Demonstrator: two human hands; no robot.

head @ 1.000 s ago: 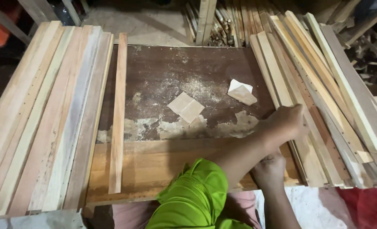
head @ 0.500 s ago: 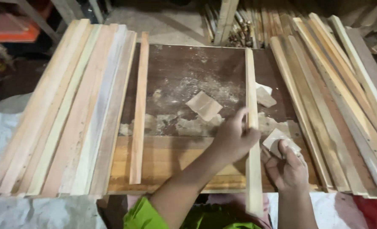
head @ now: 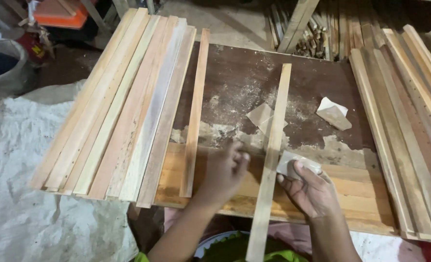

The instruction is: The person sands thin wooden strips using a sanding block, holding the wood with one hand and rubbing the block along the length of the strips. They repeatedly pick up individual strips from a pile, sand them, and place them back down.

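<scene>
One pale wooden slat (head: 272, 150) lies lengthwise on the brown worktable (head: 235, 73), near end jutting off the front edge. Left hand (head: 223, 171) rests flat beside it, fingers together, touching its left side. Right hand (head: 308, 190) pinches a folded piece of sandpaper (head: 293, 162) against the slat's right edge. Sanding looks barely started on this slat. Stack of slats (head: 128, 102) on the left looks like the finished pile, one single slat (head: 195, 111) beside it; the pile of slats (head: 409, 121) on the right probably remains. Spare sandpaper pieces (head: 334, 114) lie on the table.
</scene>
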